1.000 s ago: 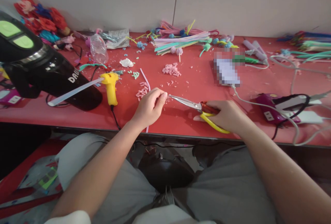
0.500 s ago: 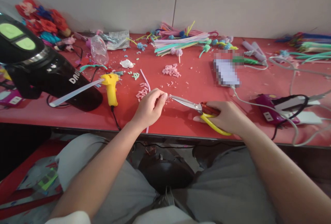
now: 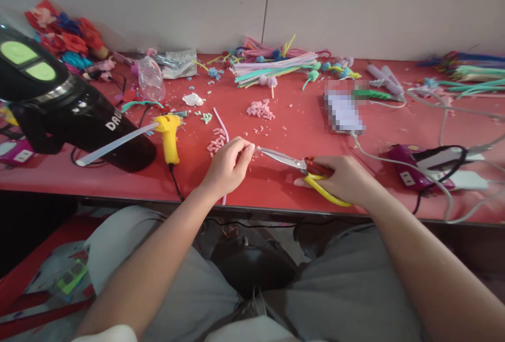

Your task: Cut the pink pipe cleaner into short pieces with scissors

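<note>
My left hand (image 3: 228, 166) is closed in a pinch on a pale pink pipe cleaner (image 3: 223, 122) that runs under the hand and off the table's front edge. My right hand (image 3: 347, 179) grips scissors (image 3: 294, 161) with yellow and red handles. Their blade tips sit right at my left fingertips. Small piles of cut pink pieces (image 3: 216, 141) lie just beyond my left hand, and another pink pile (image 3: 260, 109) lies farther back on the red table (image 3: 276, 189).
A yellow glue gun (image 3: 168, 130) with a clear stick lies left of my hand, beside a black handheld vacuum (image 3: 71, 110). A bundle of coloured pipe cleaners (image 3: 272, 63) lies at the back. A phone (image 3: 343, 110), a purple power strip (image 3: 410, 168) and cables sit at right.
The view has shifted slightly; both hands keep their grip in the same place, scissor tips still at the left fingertips.
</note>
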Demonstrator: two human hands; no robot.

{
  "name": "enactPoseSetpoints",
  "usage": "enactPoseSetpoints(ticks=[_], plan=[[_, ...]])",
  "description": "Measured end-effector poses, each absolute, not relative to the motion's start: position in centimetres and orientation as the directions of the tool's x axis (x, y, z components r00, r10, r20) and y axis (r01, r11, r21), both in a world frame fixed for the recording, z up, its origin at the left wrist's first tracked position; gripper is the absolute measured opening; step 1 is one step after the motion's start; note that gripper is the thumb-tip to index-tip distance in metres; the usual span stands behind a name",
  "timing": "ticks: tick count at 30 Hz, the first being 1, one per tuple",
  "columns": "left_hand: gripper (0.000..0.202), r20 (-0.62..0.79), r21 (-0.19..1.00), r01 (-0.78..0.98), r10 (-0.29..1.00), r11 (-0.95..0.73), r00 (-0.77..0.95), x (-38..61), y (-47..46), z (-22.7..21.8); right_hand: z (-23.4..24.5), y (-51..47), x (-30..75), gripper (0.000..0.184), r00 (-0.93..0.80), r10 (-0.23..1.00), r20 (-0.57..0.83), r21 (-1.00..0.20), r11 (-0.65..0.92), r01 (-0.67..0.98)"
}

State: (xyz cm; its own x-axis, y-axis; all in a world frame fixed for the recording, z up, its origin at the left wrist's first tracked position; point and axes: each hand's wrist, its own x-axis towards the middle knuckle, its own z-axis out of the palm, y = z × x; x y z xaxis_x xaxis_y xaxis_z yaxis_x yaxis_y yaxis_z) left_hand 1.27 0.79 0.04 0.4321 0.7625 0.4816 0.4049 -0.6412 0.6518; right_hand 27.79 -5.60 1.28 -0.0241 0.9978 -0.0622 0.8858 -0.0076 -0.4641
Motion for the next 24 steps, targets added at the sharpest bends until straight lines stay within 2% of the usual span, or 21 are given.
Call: enactPoseSetpoints(ticks=[12,24], plan=[[0.025,0.506,0.631,0.413,0.752,-0.657,0.423,1.28,0.74,0.22,1.50,-5.81,27.99,0.060,-0.048,0.997,-0.058,-0.507,0.012,0.862],[0.024,0.505,0.636,0.405,0.752,-0.656,0.424,1.25,0.88,-0.07,1.52,-5.59,27.78,0.065,-0.030,0.996,-0.078,-0.486,-0.012,0.874]])
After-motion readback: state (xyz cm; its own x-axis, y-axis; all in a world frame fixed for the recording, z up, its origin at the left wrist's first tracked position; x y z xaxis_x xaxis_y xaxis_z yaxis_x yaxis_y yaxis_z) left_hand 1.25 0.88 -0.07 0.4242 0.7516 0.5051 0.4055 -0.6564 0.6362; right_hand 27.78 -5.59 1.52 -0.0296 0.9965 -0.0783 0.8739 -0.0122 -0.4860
